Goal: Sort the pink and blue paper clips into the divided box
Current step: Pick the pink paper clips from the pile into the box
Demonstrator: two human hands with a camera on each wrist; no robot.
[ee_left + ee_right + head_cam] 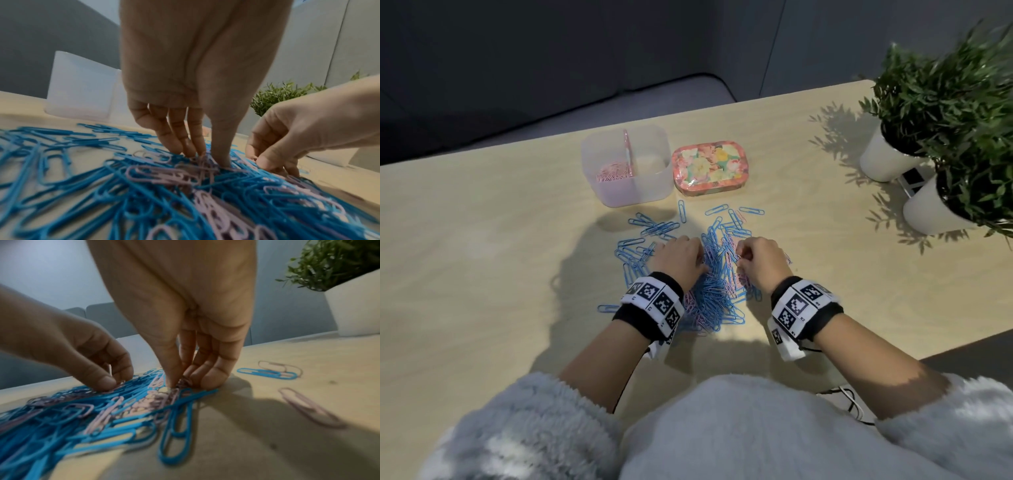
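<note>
Head view: at centre frame, the left hand is pressed into the mixed paper clips on the counter, its grip closed on pink clips; just right, the right hand is pinched on a pink clip. The divided box, pink clips inside its left compartment, stands above, upper centre.
</note>
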